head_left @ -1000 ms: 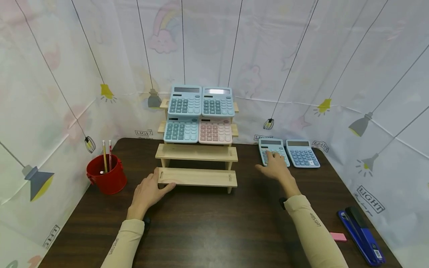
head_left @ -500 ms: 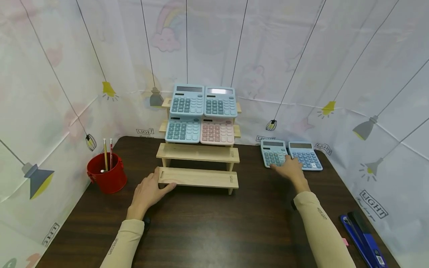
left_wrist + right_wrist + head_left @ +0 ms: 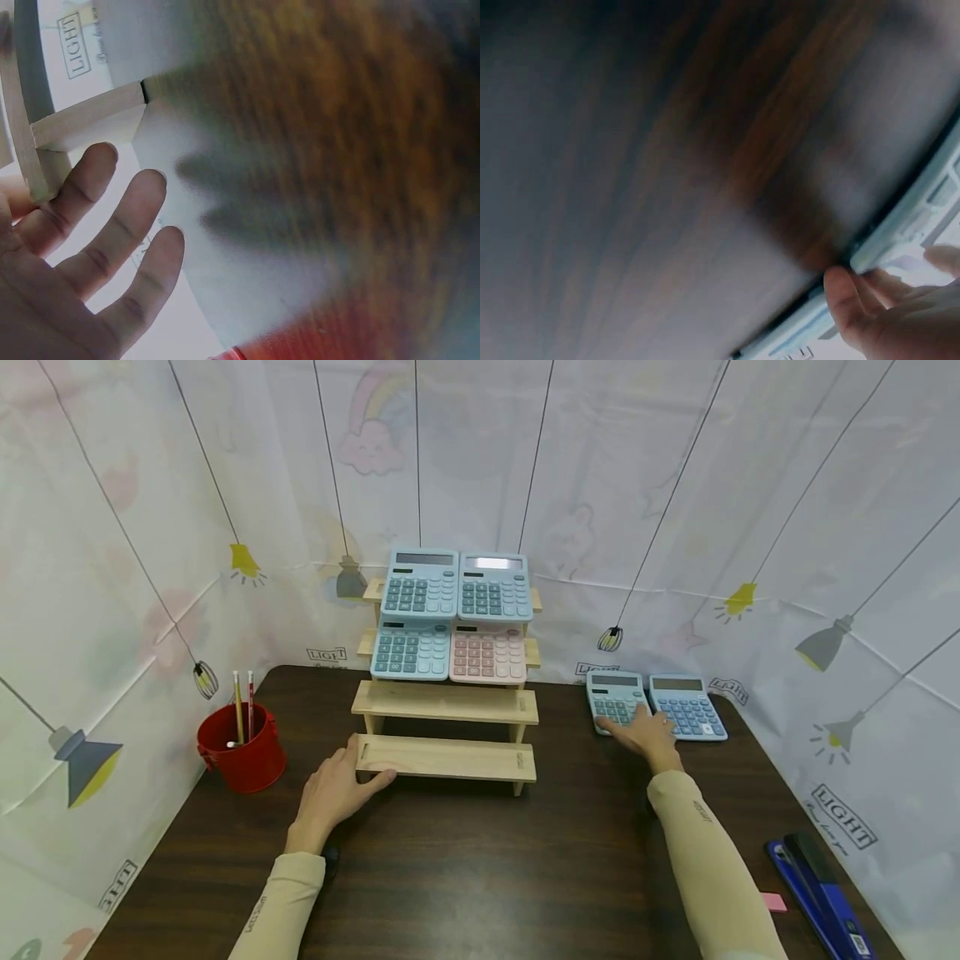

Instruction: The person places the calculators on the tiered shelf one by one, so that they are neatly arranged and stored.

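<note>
Head view shows the right hand (image 3: 647, 735) lying on the near edge of a teal calculator (image 3: 615, 699) that sits flat near the table's (image 3: 480, 860) far right corner, touching a blue calculator (image 3: 688, 705) on its right. The right wrist view shows the thumb (image 3: 845, 295) hooked at the teal calculator's near edge; the other fingers lie over its keys, and how far they curl cannot be told. The left hand (image 3: 330, 789) rests flat on the table, fingers (image 3: 120, 225) straight and slightly spread, thumb against the left end of the wooden stepped rack's (image 3: 446, 727) lowest step.

Judgement: a clean lift calls for the thumb to get under the near edge with the fingers on top, clear of the keys and of the blue neighbour. The left hand steadying the rack is sound practice.

Teal calculator: pale teal casing, darker teal keys, grey display strip along its far edge. Four similar units already stand on the rack's two upper steps; the two lower steps are bare.
</note>
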A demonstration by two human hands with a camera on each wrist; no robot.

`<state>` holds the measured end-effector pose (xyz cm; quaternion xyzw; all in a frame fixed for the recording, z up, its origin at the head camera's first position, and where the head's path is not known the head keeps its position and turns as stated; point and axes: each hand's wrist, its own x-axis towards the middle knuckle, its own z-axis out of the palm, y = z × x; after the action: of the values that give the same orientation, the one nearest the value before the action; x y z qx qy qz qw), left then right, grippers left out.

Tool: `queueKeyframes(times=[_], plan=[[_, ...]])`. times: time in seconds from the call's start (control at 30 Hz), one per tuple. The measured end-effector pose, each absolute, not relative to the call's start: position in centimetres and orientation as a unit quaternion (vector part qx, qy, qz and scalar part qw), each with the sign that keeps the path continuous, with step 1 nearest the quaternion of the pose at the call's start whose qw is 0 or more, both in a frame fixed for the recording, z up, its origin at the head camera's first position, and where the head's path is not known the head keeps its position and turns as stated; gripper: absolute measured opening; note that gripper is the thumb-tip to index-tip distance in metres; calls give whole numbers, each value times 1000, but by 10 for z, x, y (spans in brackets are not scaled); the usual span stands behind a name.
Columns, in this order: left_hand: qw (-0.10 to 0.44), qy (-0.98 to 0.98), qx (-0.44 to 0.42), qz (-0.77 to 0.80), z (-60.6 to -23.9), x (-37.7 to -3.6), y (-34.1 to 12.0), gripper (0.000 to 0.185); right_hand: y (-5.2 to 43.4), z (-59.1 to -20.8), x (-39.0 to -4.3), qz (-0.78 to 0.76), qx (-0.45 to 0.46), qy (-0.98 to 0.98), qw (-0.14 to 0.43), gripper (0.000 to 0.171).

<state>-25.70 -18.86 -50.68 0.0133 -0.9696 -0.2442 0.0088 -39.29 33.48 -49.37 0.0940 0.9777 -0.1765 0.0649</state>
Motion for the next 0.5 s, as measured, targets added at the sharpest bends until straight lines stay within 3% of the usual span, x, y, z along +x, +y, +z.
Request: queueKeyframes(times=[0.5], plan=[[16, -969, 16, -246, -504, -256, -188, 109, 326, -497, -411, -163, 114, 974, 108, 127]])
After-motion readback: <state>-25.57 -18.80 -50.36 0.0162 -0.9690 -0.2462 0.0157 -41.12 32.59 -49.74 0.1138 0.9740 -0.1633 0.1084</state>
